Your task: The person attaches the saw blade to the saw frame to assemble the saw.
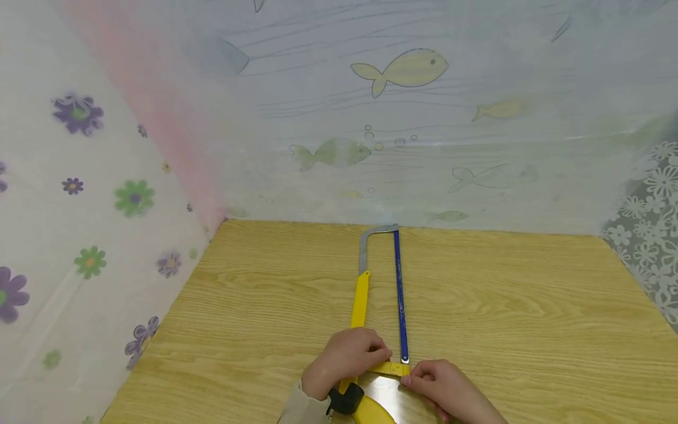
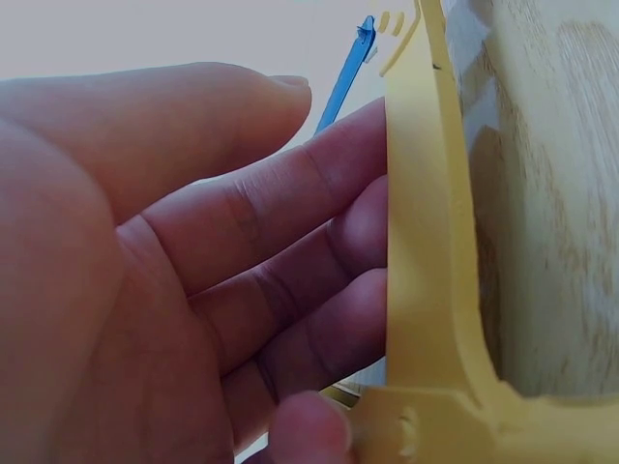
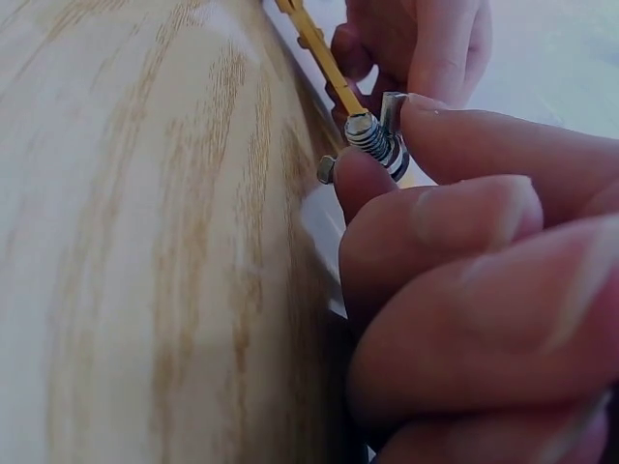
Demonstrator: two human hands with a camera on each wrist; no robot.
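A hacksaw with a yellow and grey frame lies on the wooden table, its blue blade running along the right side. My left hand holds the frame near the handle end; in the left wrist view its fingers are bent against the yellow bar, their tips hidden behind it. At the blade's near end, my right hand pinches a metal wing nut between thumb and forefinger. The wing nut sits on a threaded bolt at the end of the yellow arm.
The wood-grain table meets a fish-printed sheet at its back edge. A flower-printed sheet hangs along the left side. White lace-like flowers show at the right.
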